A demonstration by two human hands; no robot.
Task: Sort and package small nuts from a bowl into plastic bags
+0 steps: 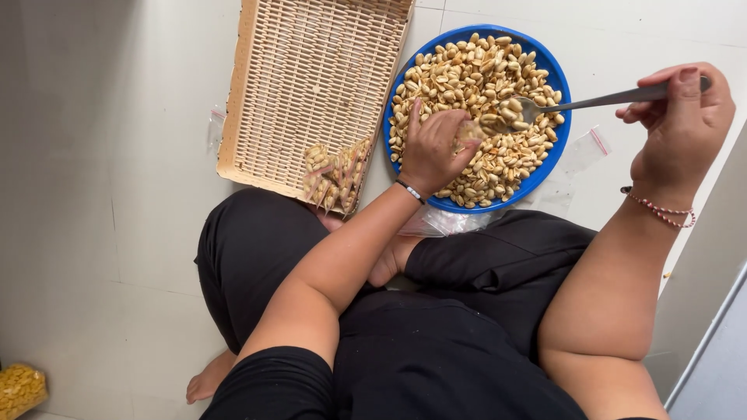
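Note:
A blue round bowl (557,78) heaped with roasted peanuts (459,78) sits on the tiled floor before my crossed legs. My left hand (432,148) rests over the peanuts and pinches a small clear plastic bag (471,131) open at its mouth. My right hand (681,124) grips the handle of a metal spoon (599,99), whose bowl, loaded with peanuts, is at the bag's opening. A woven rattan tray (303,70) lies to the left of the bowl, with several filled peanut bags (336,173) at its near corner.
Empty clear zip bags (580,152) lie on the floor right of the bowl, and more plastic (443,223) under its near edge. A bag of yellow snacks (19,389) sits at the bottom left. A wall or door edge (712,311) runs along the right.

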